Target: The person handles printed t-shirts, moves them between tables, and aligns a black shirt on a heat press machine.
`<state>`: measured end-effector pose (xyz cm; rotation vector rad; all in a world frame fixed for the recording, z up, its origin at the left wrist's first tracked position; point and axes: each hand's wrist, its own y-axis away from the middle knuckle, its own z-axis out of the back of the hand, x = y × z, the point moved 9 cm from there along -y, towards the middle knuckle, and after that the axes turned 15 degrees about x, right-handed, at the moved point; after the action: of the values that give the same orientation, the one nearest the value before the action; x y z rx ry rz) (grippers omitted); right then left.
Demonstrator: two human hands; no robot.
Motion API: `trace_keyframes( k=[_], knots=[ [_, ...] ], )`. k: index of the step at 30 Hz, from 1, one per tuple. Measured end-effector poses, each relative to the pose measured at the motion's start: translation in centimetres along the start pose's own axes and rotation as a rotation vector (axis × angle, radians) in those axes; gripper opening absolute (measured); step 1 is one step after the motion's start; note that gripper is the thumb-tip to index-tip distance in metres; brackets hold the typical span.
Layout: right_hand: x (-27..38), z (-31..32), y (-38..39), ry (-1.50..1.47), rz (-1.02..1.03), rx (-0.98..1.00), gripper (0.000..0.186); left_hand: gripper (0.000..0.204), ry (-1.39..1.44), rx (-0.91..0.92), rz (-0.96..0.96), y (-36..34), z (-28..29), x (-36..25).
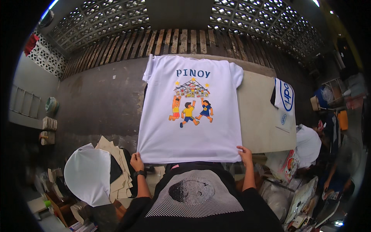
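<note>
A white T-shirt [162, 127] lies spread out in front of me, its neck at the far side and its hem toward me. On its chest is a colourful print [192, 104] of cartoon children under a peaked shape with stars, with dark lettering above. My left hand [136, 161] pinches the left corner of the hem, a dark band around its wrist. The right corner of the hem is held between the fingers of my right hand [245, 155]. The hem is stretched nearly straight between both hands.
Under the shirt, a pale table board [262, 127] extends right, with another printed white cloth [285, 94] at its edge. Left of me are a white fabric piece [89, 174] and brown cardboard sheets [118, 166]. Wooden slats [174, 41] line the back. A person [340, 181] is at the far right.
</note>
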<state>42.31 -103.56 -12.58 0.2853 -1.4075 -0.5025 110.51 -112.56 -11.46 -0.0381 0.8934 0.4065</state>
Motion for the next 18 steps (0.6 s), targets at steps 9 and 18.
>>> trace_keyframes(
  k=[9,18],
  knots=[
    [-8.2,1.6,5.5,0.155,-0.245,0.052,0.026,0.036,0.019,0.39,-0.007,1.3,-7.3,3.3],
    [-28.5,4.3,29.6,-0.043,-0.353,-0.425,0.019,0.037,-0.985,1.39,-0.317,12.4,-27.3,-0.8]
  ],
)
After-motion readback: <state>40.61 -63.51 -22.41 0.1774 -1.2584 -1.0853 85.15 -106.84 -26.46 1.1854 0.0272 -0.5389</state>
